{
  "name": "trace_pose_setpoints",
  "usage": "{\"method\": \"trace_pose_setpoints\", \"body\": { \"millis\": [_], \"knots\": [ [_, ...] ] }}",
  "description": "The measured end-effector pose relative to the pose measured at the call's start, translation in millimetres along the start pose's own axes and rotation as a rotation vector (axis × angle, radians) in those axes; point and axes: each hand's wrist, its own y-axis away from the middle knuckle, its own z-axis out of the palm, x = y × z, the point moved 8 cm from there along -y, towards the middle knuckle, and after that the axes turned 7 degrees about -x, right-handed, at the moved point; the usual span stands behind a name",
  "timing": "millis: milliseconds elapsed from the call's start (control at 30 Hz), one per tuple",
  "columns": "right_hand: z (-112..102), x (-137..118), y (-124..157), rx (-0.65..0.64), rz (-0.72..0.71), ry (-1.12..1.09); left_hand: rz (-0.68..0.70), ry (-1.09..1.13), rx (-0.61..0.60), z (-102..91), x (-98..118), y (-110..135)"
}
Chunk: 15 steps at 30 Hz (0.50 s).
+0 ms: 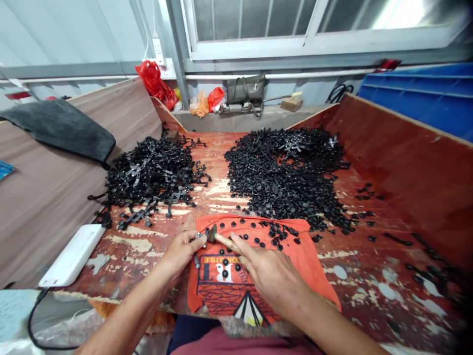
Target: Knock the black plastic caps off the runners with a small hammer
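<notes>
My right hand point(268, 276) is closed round the wooden handle of a small hammer point(225, 241). The hammer's dark head is close to my left fingertips. My left hand point(185, 250) pinches a narrow black strip point(196, 259) with shiny round spots, near the left edge of an orange printed cloth point(295, 276). Whether the head touches the strip, I cannot tell. Several small round black caps point(225, 272) lie scattered on the cloth between and beyond my hands, more thickly toward its upper right.
Black strips point(151, 170) are heaped at the left, and a larger heap of black parts point(284, 172) is at the right. A white power bank point(73, 255) with a cable lies at the left edge. Wooden boards point(402, 158) wall the worn red table point(144, 241).
</notes>
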Motion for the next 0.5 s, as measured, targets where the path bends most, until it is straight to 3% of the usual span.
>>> {"method": "trace_pose_setpoints", "body": {
  "millis": [133, 233, 333, 500],
  "knots": [
    [-29, 5, 3, 0.112, -0.021, -0.223, 0.074, 0.104, -0.036, 2.9, 33, 7],
    [-39, 17, -3, 0.154, 0.017, -0.332, 0.101, 0.183, 0.028, 5.3, 48, 3],
    [-36, 25, -21, 0.178, 0.075, -0.37, 0.105, 0.253, 0.054, 20.2, 47, -4],
    [-23, 7, -53, 0.143, -0.016, -0.397, 0.138, 0.35, -0.029, 52.5, 37, -2]
  ]
}}
